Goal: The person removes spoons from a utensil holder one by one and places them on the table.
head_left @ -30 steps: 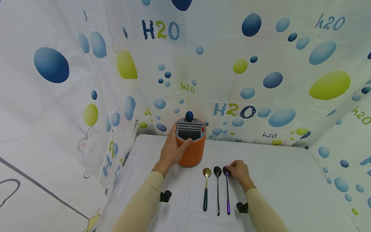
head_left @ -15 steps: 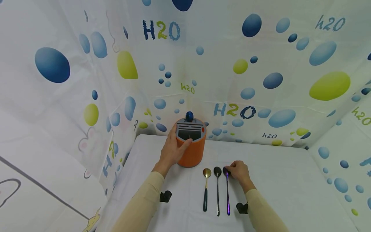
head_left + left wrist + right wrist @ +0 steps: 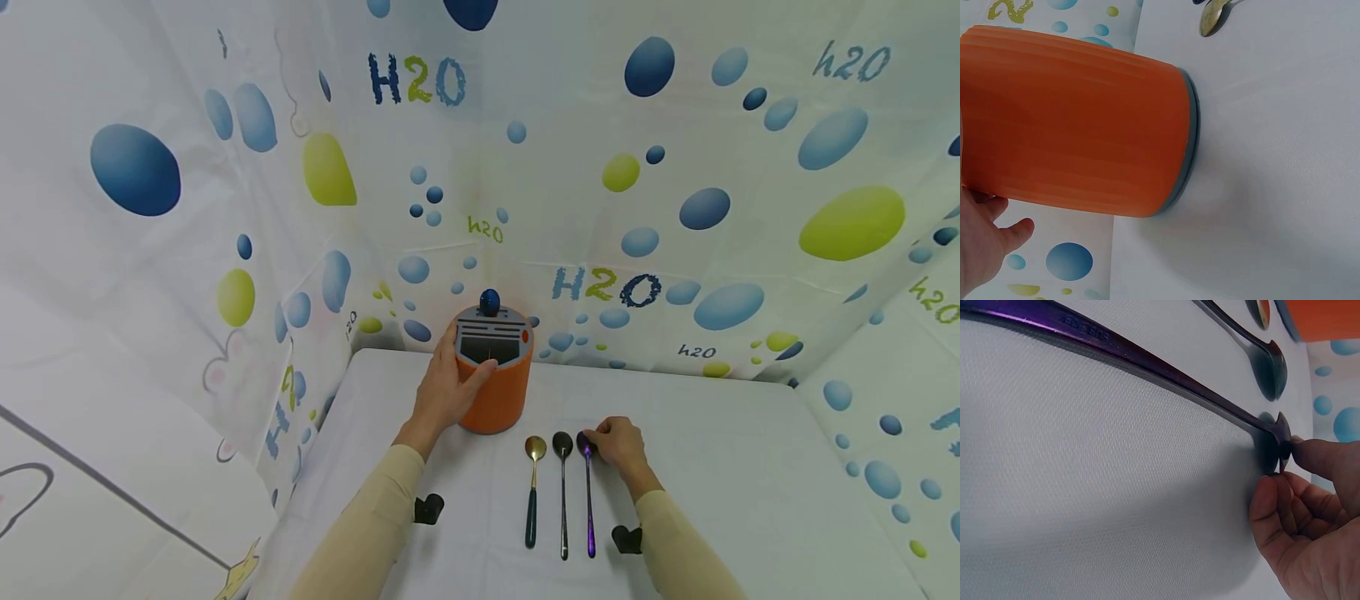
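Note:
An orange canister (image 3: 502,398) with a grey slanted face, a dark window and a blue knob stands upright near the back of the table. My left hand (image 3: 442,387) holds it from the left, thumb over the front of its rim. In the left wrist view its ribbed side (image 3: 1072,125) and dark base show. Three long spoons lie side by side: a gold one with a dark green handle (image 3: 532,512), a black one (image 3: 564,500) and a purple one (image 3: 589,500). My right hand (image 3: 621,440) pinches the edge of the purple spoon's bowl (image 3: 1283,434) between thumb and fingers.
A white cloth (image 3: 712,467) covers the table. Behind it and at both sides hangs a white backdrop (image 3: 555,200) printed with blue and green dots. A black heart-shaped piece (image 3: 429,508) shows beside the left cuff, another (image 3: 627,538) beside the right.

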`<state>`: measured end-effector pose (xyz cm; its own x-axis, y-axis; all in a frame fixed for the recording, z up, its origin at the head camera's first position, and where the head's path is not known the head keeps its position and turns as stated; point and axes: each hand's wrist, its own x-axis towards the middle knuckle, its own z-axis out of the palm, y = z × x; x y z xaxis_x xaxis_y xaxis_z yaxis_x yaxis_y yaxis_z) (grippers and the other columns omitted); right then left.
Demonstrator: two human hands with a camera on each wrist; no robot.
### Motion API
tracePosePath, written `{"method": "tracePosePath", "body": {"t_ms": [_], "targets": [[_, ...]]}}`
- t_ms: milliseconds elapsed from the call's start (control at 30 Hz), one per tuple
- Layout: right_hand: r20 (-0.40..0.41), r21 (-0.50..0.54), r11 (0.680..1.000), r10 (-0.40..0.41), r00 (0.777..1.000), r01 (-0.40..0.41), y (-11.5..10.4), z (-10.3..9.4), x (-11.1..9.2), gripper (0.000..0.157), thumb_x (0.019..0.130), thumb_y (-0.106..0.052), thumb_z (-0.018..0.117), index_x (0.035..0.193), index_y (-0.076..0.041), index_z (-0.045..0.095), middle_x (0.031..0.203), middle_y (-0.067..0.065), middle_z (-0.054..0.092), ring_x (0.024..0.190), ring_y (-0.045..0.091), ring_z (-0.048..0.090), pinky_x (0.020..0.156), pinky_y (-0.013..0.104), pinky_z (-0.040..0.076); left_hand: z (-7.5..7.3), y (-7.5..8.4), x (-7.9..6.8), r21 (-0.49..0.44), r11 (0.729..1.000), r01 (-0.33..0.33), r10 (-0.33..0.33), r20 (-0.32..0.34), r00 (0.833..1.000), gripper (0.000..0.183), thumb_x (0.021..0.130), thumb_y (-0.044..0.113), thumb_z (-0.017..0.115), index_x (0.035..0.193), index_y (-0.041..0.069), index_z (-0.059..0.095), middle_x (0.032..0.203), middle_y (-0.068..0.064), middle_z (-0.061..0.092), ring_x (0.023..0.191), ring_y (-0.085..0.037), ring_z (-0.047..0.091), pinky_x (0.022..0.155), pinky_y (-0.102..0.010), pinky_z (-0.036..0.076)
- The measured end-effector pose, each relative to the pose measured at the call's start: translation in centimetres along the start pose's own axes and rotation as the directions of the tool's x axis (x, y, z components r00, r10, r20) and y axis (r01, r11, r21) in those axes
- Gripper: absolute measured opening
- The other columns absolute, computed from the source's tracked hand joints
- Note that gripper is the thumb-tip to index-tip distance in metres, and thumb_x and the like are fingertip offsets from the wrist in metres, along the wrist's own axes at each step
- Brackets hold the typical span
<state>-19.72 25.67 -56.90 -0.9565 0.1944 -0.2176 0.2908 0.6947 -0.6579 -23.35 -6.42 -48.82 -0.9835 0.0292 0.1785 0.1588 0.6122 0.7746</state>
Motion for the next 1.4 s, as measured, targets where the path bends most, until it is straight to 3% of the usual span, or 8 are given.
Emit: {"method": "tracePosePath", "body": {"t_ms": [633, 1067, 1400], "targets": [[-0.004, -0.008, 1.000, -0.003, 1.000, 0.003, 0.1, -0.3, 0.1, 0.028, 0.098, -0.027, 0.072, 0.085, -0.002, 0.069, 0.070, 0.007, 0.066, 0.063, 0.018, 0.059, 0.054, 0.028, 0.045, 0.1, 0.0, 0.0, 0.011, 1.000, 0.011, -0.011, -0.005, 1.000, 0.104, 0.088, 0.086, 0.048, 0.168, 0.036, 0.005, 0.172, -0.001, 0.026, 0.152, -0.031, 0.038, 0.119, -0.064, 0.037], [-0.086, 0.017, 0.989, -0.143, 0.986, 0.145, -2.0, -0.9, 0.5, 0.024, 0.096, -0.024, 0.073, 0.092, -0.001, 0.072, 0.084, 0.009, 0.070, 0.075, 0.021, 0.060, 0.060, 0.028, 0.046, 0.1, -0.2, 0.1, -0.003, 1.000, -0.005, 0.005, -0.009, 1.000, 0.103, 0.088, 0.086, 0.048, 0.167, 0.037, 0.004, 0.172, 0.000, 0.025, 0.153, -0.031, 0.037, 0.120, -0.064, 0.036], [-0.052, 0.085, 0.970, -0.224, 0.973, 0.228, -3.7, -1.0, -0.3, 0.026, 0.099, -0.024, 0.072, 0.112, -0.001, 0.073, 0.100, 0.013, 0.075, 0.090, 0.025, 0.068, 0.073, 0.032, 0.056, 0.1, -0.1, 0.0, -0.002, 1.000, -0.002, 0.002, -0.002, 1.000, 0.103, 0.088, 0.086, 0.049, 0.167, 0.038, 0.004, 0.172, 0.000, 0.025, 0.153, -0.031, 0.036, 0.120, -0.064, 0.036]]}}
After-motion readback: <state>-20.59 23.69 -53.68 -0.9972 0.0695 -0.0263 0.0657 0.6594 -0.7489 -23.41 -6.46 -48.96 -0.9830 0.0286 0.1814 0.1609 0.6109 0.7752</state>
